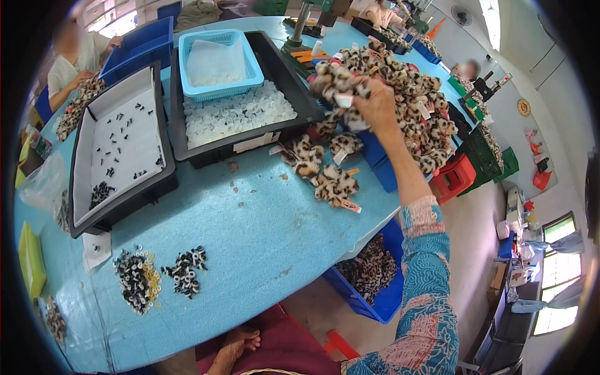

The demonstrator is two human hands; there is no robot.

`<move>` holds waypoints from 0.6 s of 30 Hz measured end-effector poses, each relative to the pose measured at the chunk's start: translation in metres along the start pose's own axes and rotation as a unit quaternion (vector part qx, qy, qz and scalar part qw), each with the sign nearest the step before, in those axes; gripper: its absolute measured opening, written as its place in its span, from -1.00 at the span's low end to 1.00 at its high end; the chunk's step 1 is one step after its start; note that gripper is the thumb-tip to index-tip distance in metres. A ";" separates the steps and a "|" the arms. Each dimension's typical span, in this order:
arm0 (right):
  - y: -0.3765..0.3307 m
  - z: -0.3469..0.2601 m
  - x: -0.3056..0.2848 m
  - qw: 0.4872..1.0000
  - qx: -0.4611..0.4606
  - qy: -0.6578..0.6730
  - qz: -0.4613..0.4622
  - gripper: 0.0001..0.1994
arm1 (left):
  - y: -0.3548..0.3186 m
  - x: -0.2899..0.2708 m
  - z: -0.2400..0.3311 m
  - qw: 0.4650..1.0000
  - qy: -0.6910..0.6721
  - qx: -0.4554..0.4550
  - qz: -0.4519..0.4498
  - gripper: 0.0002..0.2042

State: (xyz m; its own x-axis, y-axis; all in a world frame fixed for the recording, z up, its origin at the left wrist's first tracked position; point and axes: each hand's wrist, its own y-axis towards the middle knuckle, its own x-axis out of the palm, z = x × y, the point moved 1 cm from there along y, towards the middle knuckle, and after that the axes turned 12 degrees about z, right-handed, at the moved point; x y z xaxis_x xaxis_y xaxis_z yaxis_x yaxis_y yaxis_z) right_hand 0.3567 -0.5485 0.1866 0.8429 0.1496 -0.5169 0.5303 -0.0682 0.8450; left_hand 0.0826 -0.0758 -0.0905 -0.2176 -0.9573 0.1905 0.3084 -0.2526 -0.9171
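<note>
My right hand (374, 107) reaches out over the far right of the table, closed on a spotted plush piece (337, 84) with a white tag. Beside and under it rises a large heap of similar spotted plush pieces (419, 119), partly in a blue bin. A few tagged plush pieces (334, 184) lie on the table just nearer than that hand. Low in the view, my left hand (240, 342) rests at my lap by the dark red apron (281, 347). Its fingers are loosely bent and apart, and nothing shows in them.
On the blue table (250, 219) stand a paper-lined black tray (164, 134) of small black pegs and another black tray (250, 147) of clear plastic parts, with a light blue basket (212, 94). Small loose parts (137, 278) lie near left. A blue bin (381, 306) sits below the edge.
</note>
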 end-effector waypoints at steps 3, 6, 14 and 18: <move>-0.042 -0.014 0.012 0.999 -0.021 0.030 -0.025 -0.65 | -0.001 -0.003 -0.004 1.000 -0.001 0.005 0.009 -0.81; -0.090 -0.021 0.016 0.990 0.073 -0.042 -0.112 -0.66 | 0.006 -0.003 -0.008 1.000 0.002 0.002 0.010 -0.81; -0.054 -0.065 -0.019 0.885 0.010 -0.149 -0.441 -0.39 | 0.003 -0.007 -0.008 1.000 0.009 -0.012 0.004 -0.80; 0.001 -0.038 -0.042 0.924 0.014 -0.058 -0.377 -0.49 | 0.004 -0.004 -0.006 1.000 0.012 -0.015 -0.007 -0.78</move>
State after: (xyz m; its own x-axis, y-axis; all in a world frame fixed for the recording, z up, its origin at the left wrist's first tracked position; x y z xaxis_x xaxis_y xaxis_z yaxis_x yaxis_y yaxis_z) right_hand 0.3183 -0.5177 0.2149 0.2369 0.0584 -0.9698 0.9715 -0.0134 0.2366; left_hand 0.0791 -0.0718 -0.0975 -0.2439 -0.9499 0.1954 0.2782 -0.2616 -0.9242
